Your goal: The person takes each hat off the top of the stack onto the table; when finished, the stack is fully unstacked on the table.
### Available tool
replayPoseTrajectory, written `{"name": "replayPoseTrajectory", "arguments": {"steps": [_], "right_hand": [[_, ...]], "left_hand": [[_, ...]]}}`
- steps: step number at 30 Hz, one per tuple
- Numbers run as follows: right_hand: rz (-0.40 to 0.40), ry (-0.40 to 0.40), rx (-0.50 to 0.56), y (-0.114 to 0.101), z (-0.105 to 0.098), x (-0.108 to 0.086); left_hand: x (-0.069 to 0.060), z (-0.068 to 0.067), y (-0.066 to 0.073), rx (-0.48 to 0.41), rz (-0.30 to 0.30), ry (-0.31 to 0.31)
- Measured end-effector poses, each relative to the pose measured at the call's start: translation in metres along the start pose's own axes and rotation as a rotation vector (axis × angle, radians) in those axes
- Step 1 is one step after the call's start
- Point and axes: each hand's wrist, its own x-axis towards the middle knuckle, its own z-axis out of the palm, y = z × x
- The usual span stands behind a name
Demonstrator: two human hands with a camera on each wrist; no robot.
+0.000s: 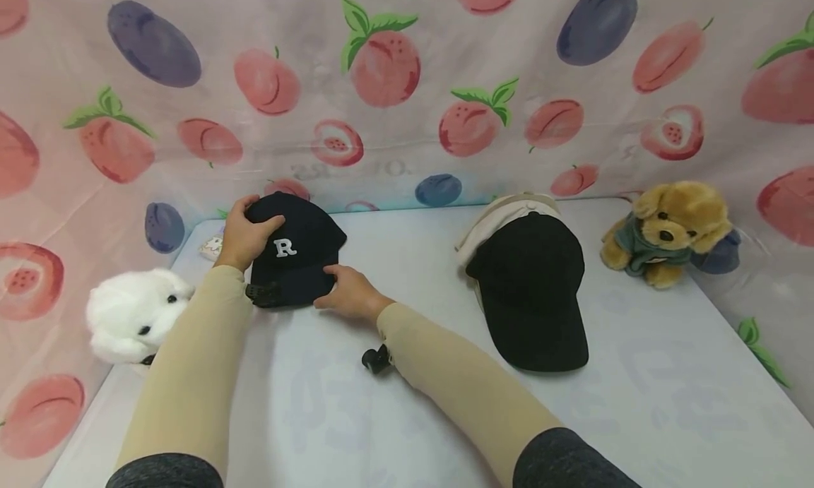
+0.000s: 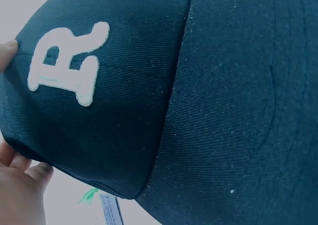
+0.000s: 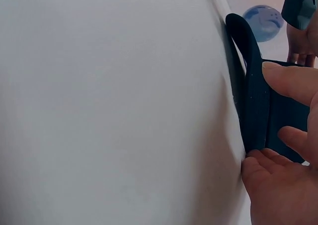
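Cap [image 1: 307,251] lengthwise fore-and-aft, brim [image 1: 308,284] nearest

Shows a white worktop [image 1: 407,417], bearing a white plush dog [image 1: 130,311] near its left edge and a brown plush dog [image 1: 664,230] near its far right corner. Between them, carries a black cap [image 1: 534,290] overlapping a cream cap [image 1: 492,223]. Holds a small patterned item [image 1: 211,248] at back left, beside a navy cap [image 1: 308,248] in unclear contact.

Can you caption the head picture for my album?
Left hand and right hand hold a dark R cap near a white plush toy.
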Motion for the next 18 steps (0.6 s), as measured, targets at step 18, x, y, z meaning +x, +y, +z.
{"name": "replayPoseTrajectory", "arguments": {"steps": [18], "right_hand": [[0.026,-0.014,0.018,0.0059,-0.0064,-0.0064]], "left_hand": [[0.0102,-0.0011,0.0018,0.031,-0.002,0.076]]}}
